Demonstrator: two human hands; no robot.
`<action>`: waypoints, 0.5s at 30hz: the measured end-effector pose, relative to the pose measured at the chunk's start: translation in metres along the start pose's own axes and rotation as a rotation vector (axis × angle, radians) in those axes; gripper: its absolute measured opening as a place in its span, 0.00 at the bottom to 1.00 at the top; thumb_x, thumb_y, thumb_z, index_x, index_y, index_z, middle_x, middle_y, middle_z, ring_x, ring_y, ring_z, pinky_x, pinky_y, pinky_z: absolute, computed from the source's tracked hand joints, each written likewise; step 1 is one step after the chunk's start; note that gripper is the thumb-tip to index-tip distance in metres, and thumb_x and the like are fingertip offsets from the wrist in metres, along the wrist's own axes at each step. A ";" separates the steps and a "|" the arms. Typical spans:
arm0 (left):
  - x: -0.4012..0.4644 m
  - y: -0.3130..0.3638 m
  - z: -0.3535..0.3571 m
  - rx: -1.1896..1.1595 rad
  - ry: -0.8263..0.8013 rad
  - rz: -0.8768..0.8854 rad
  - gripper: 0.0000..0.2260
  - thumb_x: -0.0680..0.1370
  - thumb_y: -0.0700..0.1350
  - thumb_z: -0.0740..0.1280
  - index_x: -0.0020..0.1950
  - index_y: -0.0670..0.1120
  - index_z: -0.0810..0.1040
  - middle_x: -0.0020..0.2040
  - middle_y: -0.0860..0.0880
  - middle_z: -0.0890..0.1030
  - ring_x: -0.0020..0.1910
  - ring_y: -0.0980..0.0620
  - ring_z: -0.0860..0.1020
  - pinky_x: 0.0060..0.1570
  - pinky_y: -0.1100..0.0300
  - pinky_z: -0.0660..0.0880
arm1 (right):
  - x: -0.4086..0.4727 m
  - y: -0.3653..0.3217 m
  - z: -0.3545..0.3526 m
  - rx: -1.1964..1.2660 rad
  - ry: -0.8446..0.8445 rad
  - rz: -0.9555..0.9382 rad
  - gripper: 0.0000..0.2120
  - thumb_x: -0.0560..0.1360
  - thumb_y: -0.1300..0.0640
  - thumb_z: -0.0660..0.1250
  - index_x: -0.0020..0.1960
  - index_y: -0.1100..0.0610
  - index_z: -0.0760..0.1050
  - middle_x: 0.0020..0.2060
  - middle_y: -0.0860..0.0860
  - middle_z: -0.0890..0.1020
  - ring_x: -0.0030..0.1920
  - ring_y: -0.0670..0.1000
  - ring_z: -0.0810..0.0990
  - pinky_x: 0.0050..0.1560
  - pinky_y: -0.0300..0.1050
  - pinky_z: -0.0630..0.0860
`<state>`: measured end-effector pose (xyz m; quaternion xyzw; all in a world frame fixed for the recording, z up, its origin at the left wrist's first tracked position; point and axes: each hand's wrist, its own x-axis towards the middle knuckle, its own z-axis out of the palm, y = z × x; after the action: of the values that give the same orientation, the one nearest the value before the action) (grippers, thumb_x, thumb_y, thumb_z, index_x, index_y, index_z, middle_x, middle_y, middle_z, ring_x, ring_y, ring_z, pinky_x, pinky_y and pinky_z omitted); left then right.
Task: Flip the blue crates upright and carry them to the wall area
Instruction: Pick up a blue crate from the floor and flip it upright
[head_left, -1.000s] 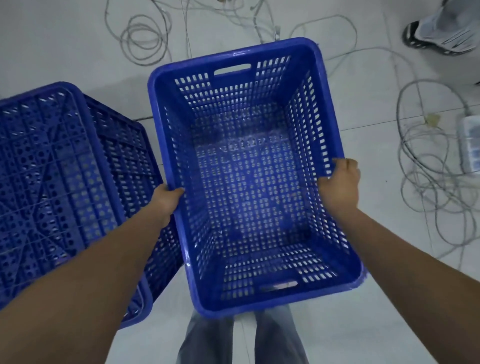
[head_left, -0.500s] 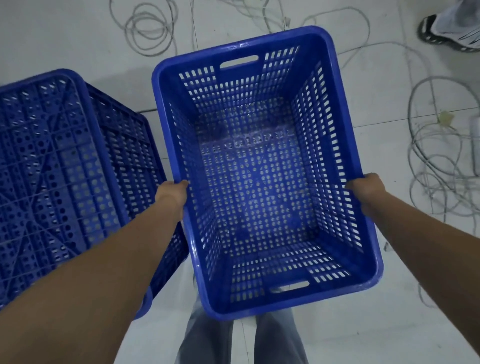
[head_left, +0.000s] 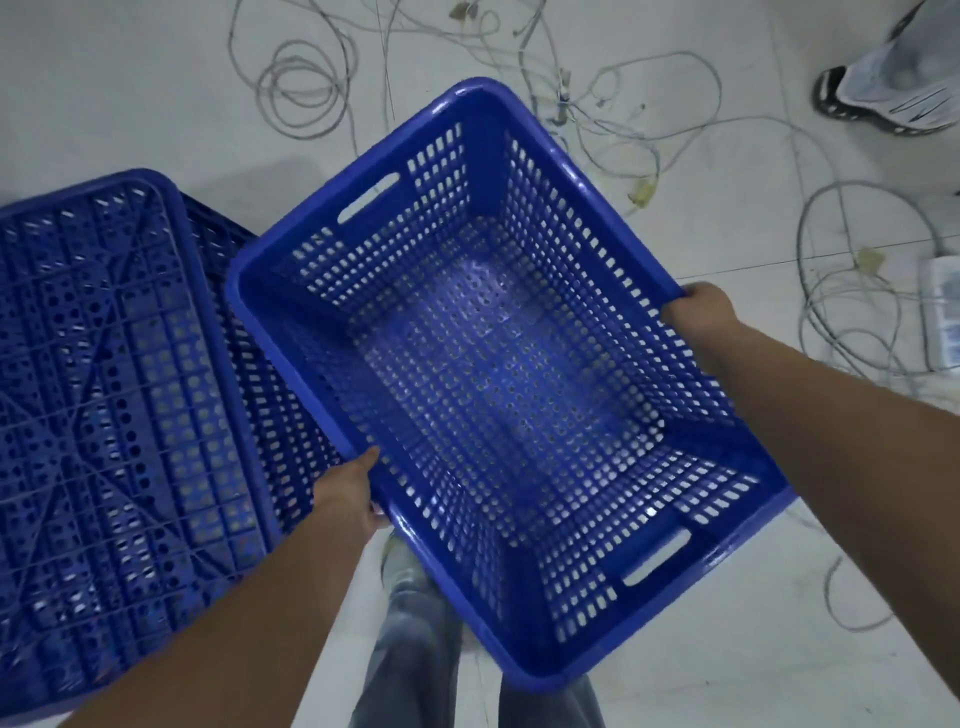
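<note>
An upright blue perforated crate (head_left: 498, 364) is held off the floor in front of me, its open top facing me and its long axis turned diagonally. My left hand (head_left: 348, 493) grips its left long rim, thumb on top. My right hand (head_left: 701, 317) grips the opposite long rim. A second blue crate (head_left: 114, 415) rests upside down on the floor at the left, its ribbed base facing up, partly behind the held crate's left edge.
Loose grey cables (head_left: 597, 119) lie tangled over the white tiled floor at the top and right. Another person's sneaker (head_left: 893, 98) stands at the top right. A white box (head_left: 943, 312) sits at the right edge. My own legs (head_left: 415, 649) show below the crate.
The held crate has swung clockwise from straight ahead to a diagonal. My right hand went up and right with its rim, my left hand came down toward me.
</note>
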<state>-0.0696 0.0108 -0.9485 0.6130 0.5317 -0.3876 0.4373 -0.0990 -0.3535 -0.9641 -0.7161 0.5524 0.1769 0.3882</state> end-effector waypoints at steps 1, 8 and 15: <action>0.001 -0.005 -0.001 -0.024 -0.005 -0.022 0.12 0.78 0.46 0.67 0.58 0.41 0.75 0.57 0.43 0.78 0.46 0.42 0.78 0.41 0.43 0.77 | 0.003 -0.009 0.000 -0.036 -0.004 -0.024 0.18 0.70 0.64 0.63 0.60 0.66 0.75 0.49 0.61 0.77 0.46 0.59 0.77 0.44 0.49 0.73; -0.010 -0.054 0.019 -0.065 -0.039 -0.179 0.17 0.78 0.46 0.67 0.65 0.41 0.73 0.57 0.41 0.80 0.43 0.42 0.79 0.28 0.48 0.75 | 0.007 -0.052 -0.001 -0.266 -0.006 -0.078 0.22 0.71 0.55 0.64 0.64 0.60 0.71 0.61 0.60 0.73 0.58 0.63 0.75 0.61 0.58 0.73; -0.025 -0.100 0.041 0.104 -0.152 -0.309 0.11 0.78 0.49 0.65 0.44 0.41 0.73 0.23 0.45 0.78 0.28 0.48 0.74 0.44 0.50 0.75 | 0.007 -0.064 0.003 -0.340 -0.069 -0.157 0.24 0.72 0.51 0.65 0.64 0.60 0.70 0.62 0.60 0.73 0.60 0.62 0.74 0.63 0.58 0.71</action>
<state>-0.1719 -0.0304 -0.9507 0.5146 0.5643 -0.5224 0.3793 -0.0363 -0.3505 -0.9475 -0.8058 0.4436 0.2612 0.2929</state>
